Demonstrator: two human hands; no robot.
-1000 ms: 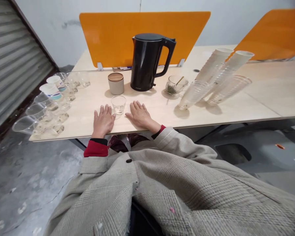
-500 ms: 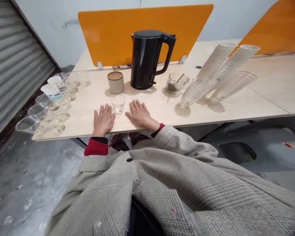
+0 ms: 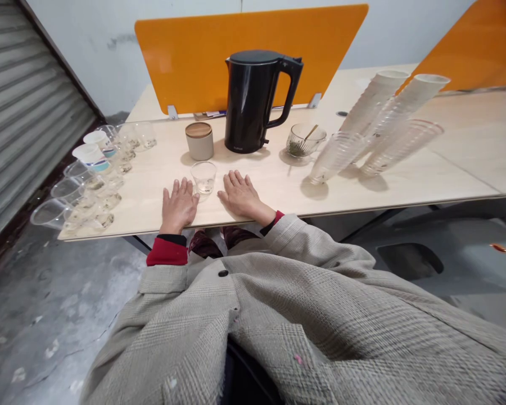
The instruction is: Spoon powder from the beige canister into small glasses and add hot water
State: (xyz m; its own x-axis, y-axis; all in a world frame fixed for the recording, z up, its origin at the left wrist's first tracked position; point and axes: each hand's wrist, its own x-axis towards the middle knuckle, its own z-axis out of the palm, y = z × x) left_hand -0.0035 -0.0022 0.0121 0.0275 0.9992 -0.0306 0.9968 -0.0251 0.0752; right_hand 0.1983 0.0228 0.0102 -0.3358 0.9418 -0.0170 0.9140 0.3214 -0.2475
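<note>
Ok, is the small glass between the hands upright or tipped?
Upright: the small glass stands flat on the tabletop, rim level, between the left hand and right hand.

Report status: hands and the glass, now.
Left hand, right hand flat on tabletop, empty. Small clear glass between them, not held. Wood-lidded canister, black electric kettle behind it.

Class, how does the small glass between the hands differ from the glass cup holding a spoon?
The small glass stands between the left hand and right hand; the glass cup stands farther away, beside the black kettle. The cup holds dark leaves and a spoon; the small glass holds neither. Both are clear and upright on the tabletop.
</note>
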